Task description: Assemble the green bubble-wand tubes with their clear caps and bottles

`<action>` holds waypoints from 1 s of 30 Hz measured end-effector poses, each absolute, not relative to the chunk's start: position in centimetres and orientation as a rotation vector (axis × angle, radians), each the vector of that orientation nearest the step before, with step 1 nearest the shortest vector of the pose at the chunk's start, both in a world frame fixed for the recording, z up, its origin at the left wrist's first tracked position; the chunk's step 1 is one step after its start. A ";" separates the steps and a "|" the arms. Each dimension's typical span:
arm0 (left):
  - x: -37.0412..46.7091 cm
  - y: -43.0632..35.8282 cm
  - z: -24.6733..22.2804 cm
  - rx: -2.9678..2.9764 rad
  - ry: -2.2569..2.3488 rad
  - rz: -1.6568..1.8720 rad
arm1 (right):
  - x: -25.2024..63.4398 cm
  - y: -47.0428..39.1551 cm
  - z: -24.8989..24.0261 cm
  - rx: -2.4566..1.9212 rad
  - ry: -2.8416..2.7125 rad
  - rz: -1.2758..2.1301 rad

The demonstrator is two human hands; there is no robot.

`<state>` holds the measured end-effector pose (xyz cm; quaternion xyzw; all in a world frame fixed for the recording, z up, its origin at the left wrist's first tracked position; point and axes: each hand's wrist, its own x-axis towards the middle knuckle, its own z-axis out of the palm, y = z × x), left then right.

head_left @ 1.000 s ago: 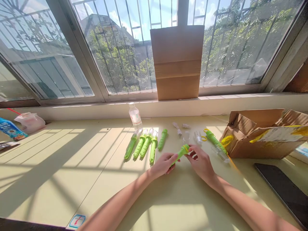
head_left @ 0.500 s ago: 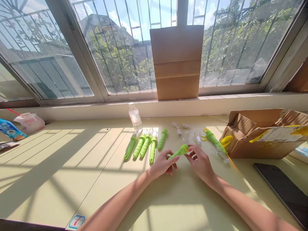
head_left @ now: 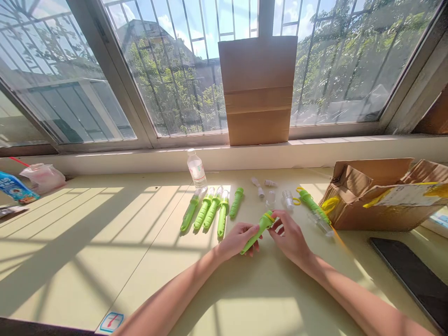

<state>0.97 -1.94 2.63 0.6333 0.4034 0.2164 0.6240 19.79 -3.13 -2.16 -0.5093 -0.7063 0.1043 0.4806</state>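
Note:
My left hand is closed round the body of a green tube, which slants up to the right. At its upper end, by a yellow band, the fingers of my right hand pinch the tube. Left of my hands lie several green tubes with clear tips, side by side. A green tube without a clear tip lies just behind my left hand. Small clear pieces are scattered behind my right hand. Farther right, a green tube with a yellow loop lies near the box.
A water bottle stands near the sill. At the right are an open cardboard box and a dark phone. A blue packet and a pinkish container sit far left. Cardboard leans against the window.
The held green tube has turned, its lower end swinging down toward me, and more of its body shows. My right-hand fingers have shifted slightly at its banded end.

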 end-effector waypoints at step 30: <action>1.3 -2.2 2.5 1.455 1.035 0.589 | 20.1 -3.1 -2.3 -1.186 -1.722 0.152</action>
